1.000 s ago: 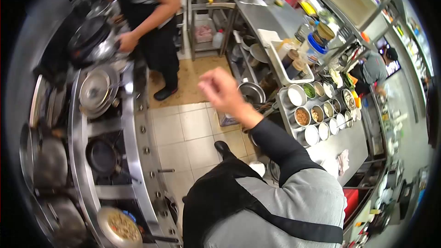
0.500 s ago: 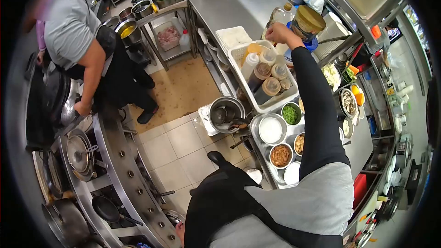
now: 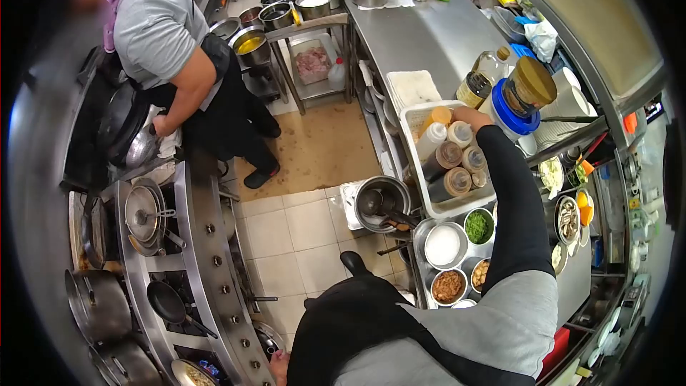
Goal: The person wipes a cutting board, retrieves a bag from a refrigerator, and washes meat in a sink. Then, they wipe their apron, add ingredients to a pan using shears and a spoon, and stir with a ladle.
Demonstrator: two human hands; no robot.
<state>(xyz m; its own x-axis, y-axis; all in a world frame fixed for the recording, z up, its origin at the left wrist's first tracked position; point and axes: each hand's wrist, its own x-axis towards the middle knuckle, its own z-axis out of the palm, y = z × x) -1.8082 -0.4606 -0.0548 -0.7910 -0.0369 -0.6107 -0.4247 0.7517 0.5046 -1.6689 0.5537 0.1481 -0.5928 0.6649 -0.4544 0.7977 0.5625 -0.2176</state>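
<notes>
Your right hand (image 3: 472, 116) is at the squeeze bottles (image 3: 449, 154), which stand in the white basket (image 3: 457, 206) on the worktop (image 3: 421, 36), near the blue-lidded tub (image 3: 516, 126); I cannot tell whether it grips one. Your left hand (image 3: 279, 365) is low beside the stove (image 3: 227, 290), its fingers mostly hidden, so its hold is unclear.

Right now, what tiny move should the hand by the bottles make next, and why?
Perhaps the right hand should close gently around one nearby squeeze bottle. It's at the edge of the basket, where bottles crowd together, so a wide grab might bump others. I can't see whether it grips one.
</notes>
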